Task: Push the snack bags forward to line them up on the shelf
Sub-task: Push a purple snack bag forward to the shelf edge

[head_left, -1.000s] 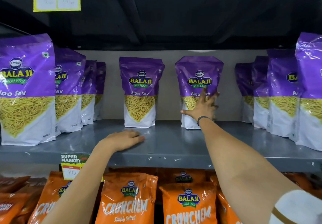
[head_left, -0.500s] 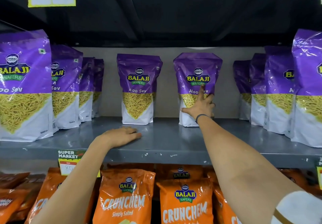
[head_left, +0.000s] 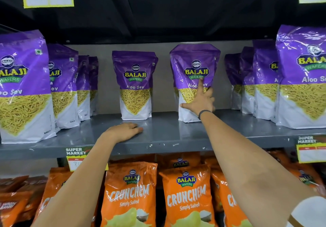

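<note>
Purple Balaji Aloo Sev snack bags stand on a grey shelf (head_left: pixel 169 135). Two single bags sit near the back wall: the middle bag (head_left: pixel 135 74) and the right-middle bag (head_left: pixel 194 59). My right hand (head_left: pixel 199 103) grips the lower front of the right-middle bag, index finger pointing up its face, thumb spread left, other fingers curled at its right edge. This bag stands slightly nearer than the middle bag. My left hand (head_left: pixel 123 131) lies flat, palm down, on the shelf in front of the middle bag, holding nothing.
A row of purple bags (head_left: pixel 23 85) fills the left side up to the shelf's front, and another row (head_left: pixel 303 78) fills the right. Orange Crunchem bags (head_left: pixel 128 191) stand on the shelf below. Price tags (head_left: pixel 77 157) hang on the shelf lip. A dark shelf overhangs above.
The right-middle bag has come forward under my right hand and looks larger and nearer. My right-hand fingers drew together with the index raised. My left hand stayed on the shelf.
</note>
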